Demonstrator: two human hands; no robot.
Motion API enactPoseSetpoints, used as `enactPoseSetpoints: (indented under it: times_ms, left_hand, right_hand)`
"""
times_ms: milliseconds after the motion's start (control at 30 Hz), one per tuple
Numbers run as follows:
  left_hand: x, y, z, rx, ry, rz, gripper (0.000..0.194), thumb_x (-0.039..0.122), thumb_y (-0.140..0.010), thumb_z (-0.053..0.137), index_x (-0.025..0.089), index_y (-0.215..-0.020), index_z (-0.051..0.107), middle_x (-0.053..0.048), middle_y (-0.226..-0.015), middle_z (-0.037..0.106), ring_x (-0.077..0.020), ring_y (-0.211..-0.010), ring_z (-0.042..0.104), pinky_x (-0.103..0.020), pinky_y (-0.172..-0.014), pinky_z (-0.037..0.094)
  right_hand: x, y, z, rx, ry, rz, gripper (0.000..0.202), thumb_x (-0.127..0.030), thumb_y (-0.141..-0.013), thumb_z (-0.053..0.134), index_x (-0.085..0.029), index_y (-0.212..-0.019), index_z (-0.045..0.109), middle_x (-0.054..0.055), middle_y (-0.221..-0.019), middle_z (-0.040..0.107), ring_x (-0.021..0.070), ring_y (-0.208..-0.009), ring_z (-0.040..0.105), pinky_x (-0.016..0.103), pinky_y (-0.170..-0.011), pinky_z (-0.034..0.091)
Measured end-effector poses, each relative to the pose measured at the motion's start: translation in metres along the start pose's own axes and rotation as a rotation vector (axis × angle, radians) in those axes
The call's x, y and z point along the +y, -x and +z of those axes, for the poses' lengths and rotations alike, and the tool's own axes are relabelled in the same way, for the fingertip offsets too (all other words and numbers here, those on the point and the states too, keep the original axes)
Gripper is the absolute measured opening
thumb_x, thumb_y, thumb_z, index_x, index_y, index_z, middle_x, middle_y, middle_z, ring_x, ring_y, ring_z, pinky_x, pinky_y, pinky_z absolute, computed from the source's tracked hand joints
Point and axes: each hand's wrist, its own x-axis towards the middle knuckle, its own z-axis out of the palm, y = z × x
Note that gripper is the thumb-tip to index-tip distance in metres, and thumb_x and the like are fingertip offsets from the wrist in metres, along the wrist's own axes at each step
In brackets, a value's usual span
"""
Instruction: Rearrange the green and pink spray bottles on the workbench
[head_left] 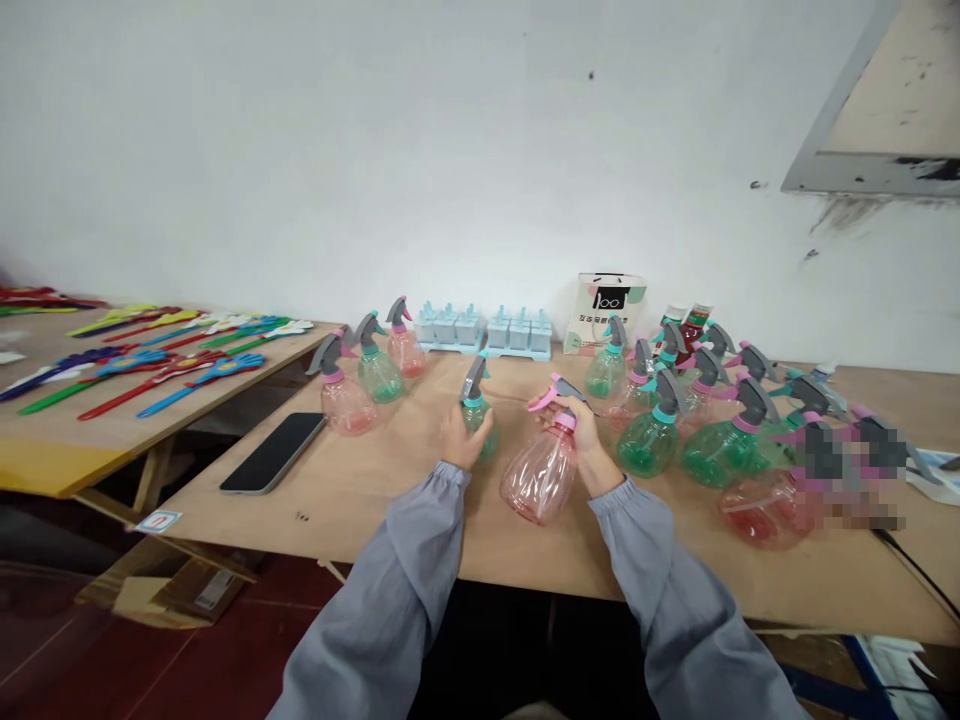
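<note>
My left hand (463,438) is wrapped round a green spray bottle (487,440) with a grey and teal head; the bottle is upright. In my right hand (585,430) is a clear pink spray bottle (536,475), gripped by its pink neck and grey head and tilted, with its base toward the lower left. Part of each bottle is covered by my fingers. To the left stand a pink spray bottle (347,403), a green one (381,375) and another pink one (406,350). Close to my right hand is a green spray bottle (646,440).
Several more spray bottles crowd the table's right side, including a pink one (761,508). A black phone (274,453) lies at left. Light blue ice-pop moulds (519,333) and a printed box (604,312) stand by the wall. Colourful hand-shaped sticks (202,370) cover the neighbouring table.
</note>
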Motion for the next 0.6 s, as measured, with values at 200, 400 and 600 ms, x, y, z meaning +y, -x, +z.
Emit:
enactPoseSetpoints:
  times_ms: [200, 400, 600]
  left_hand:
    - [0.0021, -0.0002, -0.0018, -0.019, 0.014, -0.014, 0.039, 0.048, -0.08, 0.066, 0.02, -0.105, 0.057, -0.013, -0.099, 0.066, -0.0324, -0.105, 0.065, -0.051, -0.094, 0.051]
    - [0.0026, -0.0014, -0.0037, -0.037, 0.036, 0.009, 0.038, 0.045, -0.08, 0.068, 0.021, -0.107, 0.057, -0.011, -0.099, 0.065, -0.0297, -0.107, 0.065, -0.045, -0.093, 0.052]
    - [0.0026, -0.0006, -0.003, -0.016, 0.048, 0.017, 0.035, 0.044, -0.081, 0.069, 0.022, -0.105, 0.058, -0.009, -0.097, 0.066, -0.0282, -0.103, 0.066, -0.043, -0.09, 0.053]
  right_hand:
    - [0.0036, 0.0003, -0.0026, 0.061, -0.023, -0.011, 0.019, -0.039, -0.061, 0.067, -0.022, -0.059, 0.059, 0.001, -0.056, 0.064, 0.0156, -0.053, 0.059, 0.027, -0.05, 0.047]
    - [0.0051, 0.0038, -0.0015, 0.031, -0.017, 0.018, 0.023, -0.041, -0.064, 0.07, -0.022, -0.077, 0.067, 0.004, -0.073, 0.074, 0.0197, -0.063, 0.067, 0.029, -0.053, 0.051]
    - [0.0038, 0.0087, 0.0033, 0.08, -0.049, -0.006, 0.015, -0.035, -0.059, 0.069, -0.022, -0.061, 0.062, 0.001, -0.059, 0.067, 0.0146, -0.054, 0.06, 0.024, -0.047, 0.047]
